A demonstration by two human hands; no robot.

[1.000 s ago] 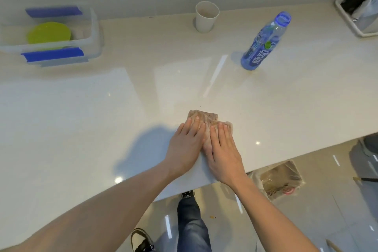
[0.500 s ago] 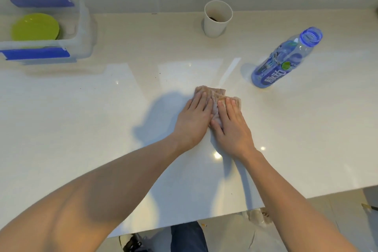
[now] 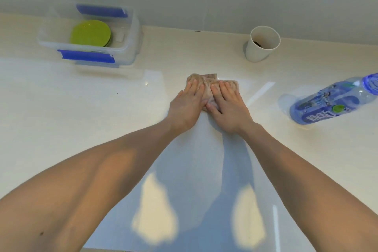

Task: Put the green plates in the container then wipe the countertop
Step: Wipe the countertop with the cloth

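The worktop is the biggest thing here, pale and shiny, and it spreads out all around my two hands. I press on it through a brown cloth, so I think I am doing the wiping part of the job now.

Far off to the left of my hands, near the wall, sits the clear container with blue clips. The green plates lie flat inside it, so that part looks done. If I wipe a long way to the left, the cloth could bump the box and push it along.

Off to the right of my hands stands a blue water bottle. It is nearer to me than the box is. I cannot tell if it has a cap on. A wide sweep to the right could knock it over, and then it might roll or spill.

Ahead and to the right of my hands, close to the wall, is a white paper cup with something dark at the bottom. It is light, so one small push forward could tip it and make a new mess.

The cloth is bunched up under my fingers. If I push too hard it could slide out, or only a small bit will rub the top.

My left hand and my right hand lie side by side on the cloth. Each grip is flat and spread, pressing down, not curled around anything.
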